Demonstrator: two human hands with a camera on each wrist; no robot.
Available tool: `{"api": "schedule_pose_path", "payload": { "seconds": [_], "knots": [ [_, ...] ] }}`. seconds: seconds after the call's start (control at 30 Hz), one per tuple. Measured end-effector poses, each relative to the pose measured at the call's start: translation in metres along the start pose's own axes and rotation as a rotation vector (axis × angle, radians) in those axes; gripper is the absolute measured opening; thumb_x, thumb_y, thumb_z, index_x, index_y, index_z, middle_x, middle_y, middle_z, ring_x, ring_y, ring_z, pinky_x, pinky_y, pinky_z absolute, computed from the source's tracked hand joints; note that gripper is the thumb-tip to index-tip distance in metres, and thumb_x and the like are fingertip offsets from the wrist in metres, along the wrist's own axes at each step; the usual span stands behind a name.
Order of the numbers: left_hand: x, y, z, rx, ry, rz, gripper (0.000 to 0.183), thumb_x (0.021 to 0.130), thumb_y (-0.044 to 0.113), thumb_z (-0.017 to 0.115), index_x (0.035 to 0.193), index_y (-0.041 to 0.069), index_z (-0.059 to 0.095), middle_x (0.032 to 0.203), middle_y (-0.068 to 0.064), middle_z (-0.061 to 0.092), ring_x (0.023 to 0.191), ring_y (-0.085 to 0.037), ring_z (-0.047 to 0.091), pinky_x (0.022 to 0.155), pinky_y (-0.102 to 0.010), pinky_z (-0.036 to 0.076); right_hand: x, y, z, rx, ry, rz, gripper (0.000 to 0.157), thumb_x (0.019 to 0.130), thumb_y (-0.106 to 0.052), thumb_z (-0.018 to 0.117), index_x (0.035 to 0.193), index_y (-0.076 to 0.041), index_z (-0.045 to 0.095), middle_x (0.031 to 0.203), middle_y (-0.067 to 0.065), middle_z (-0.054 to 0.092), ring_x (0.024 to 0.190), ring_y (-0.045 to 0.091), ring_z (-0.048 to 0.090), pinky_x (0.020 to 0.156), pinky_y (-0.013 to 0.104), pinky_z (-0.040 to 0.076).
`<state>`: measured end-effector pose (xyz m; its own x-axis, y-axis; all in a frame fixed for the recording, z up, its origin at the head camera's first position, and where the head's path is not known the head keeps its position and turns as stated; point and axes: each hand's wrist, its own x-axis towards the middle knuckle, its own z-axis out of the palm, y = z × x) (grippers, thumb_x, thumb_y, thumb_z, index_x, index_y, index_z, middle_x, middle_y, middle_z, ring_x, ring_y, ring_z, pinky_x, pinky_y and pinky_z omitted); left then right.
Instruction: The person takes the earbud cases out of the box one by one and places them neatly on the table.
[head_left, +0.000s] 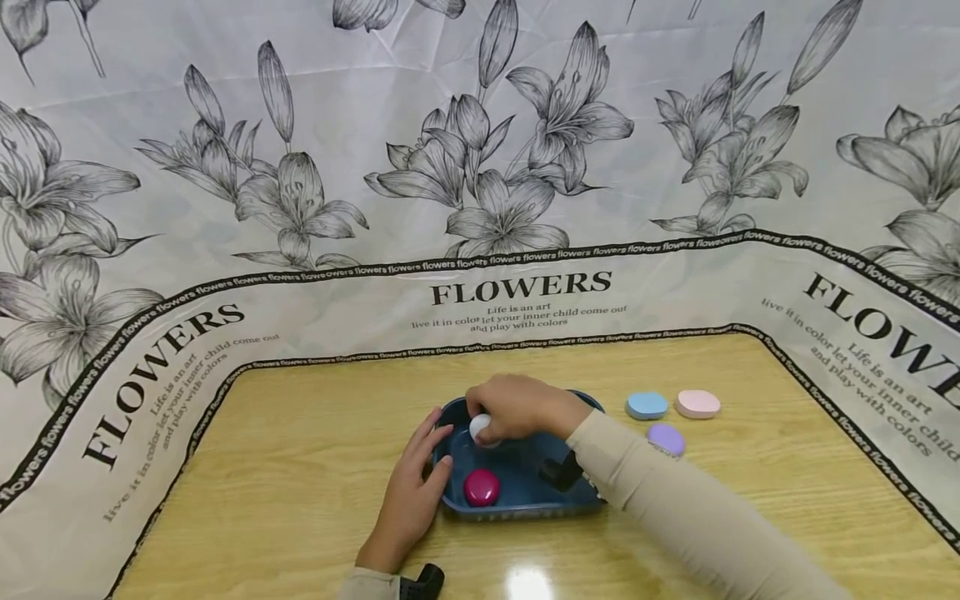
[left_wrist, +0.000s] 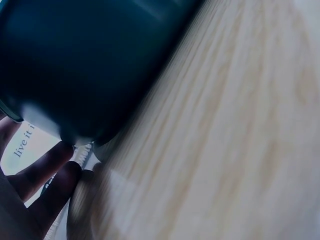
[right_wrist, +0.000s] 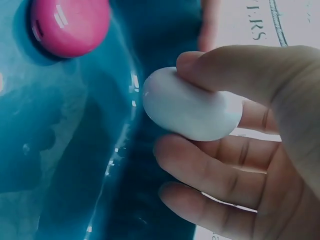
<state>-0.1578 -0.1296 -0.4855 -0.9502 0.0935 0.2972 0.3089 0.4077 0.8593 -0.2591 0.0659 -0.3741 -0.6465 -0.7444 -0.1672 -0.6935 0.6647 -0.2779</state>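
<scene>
My right hand pinches a smooth, glossy white oval piece between thumb and fingers, over the left end of a blue tray. In the right wrist view the tray's inner wall shows close behind this piece. A shiny magenta rounded piece lies inside the tray, at the front left. My left hand is at the tray's left end, fingers spread and fairly straight, fingertips right at the rim. The left wrist view shows the tray's dark outer side, with the fingers beside it.
Right of the tray, on the wooden table, lie a blue piece, a pink piece and a purple piece. My right sleeve passes close in front of the purple one. A flower-printed cloth borders the table at the back and sides.
</scene>
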Motion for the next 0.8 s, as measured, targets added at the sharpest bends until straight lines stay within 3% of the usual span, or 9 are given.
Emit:
{"api": "schedule_pose_path", "payload": {
  "seconds": [0.2,0.47,0.7,0.8],
  "knots": [
    [0.001,0.0,-0.001,0.028,-0.002,0.019,0.041,0.101,0.013,0.058,0.142,0.018,0.057,0.16,0.008,0.033,0.147,-0.014,0.029,0.114,-0.05,0.032,-0.002,0.006,-0.007,0.11,0.033,-0.049,0.018,0.086,-0.024,0.078,0.094,-0.017,0.063,0.084,-0.007,0.06,0.072,0.012,0.055,0.066,0.029,0.048],
    [0.0,0.001,-0.002,0.05,-0.002,0.002,0.04,0.102,0.014,0.057,0.141,0.018,0.058,0.16,0.011,0.032,0.147,-0.014,0.03,0.114,-0.05,0.031,-0.01,0.01,-0.012,0.2,0.077,-0.037,0.017,0.086,-0.02,0.075,0.097,-0.016,0.063,0.083,-0.005,0.062,0.07,0.012,0.056,0.065,0.03,0.049],
    [0.001,0.0,-0.002,0.042,-0.008,0.039,0.04,0.102,0.014,0.057,0.141,0.017,0.057,0.161,0.004,0.033,0.147,-0.018,0.03,0.114,-0.052,0.031,-0.012,0.017,-0.007,0.24,0.097,-0.05,0.029,0.092,-0.021,0.072,0.119,-0.011,0.07,0.104,-0.003,0.068,0.081,0.01,0.06,0.074,0.03,0.052],
    [0.001,-0.001,-0.003,0.042,-0.016,0.031,0.039,0.102,0.014,0.056,0.141,0.018,0.057,0.161,0.005,0.033,0.147,-0.015,0.029,0.115,-0.05,0.031,-0.012,0.017,-0.007,0.247,0.1,-0.069,0.029,0.093,-0.021,0.07,0.121,-0.012,0.071,0.109,-0.003,0.068,0.083,0.01,0.06,0.074,0.029,0.052]
  ]
}}
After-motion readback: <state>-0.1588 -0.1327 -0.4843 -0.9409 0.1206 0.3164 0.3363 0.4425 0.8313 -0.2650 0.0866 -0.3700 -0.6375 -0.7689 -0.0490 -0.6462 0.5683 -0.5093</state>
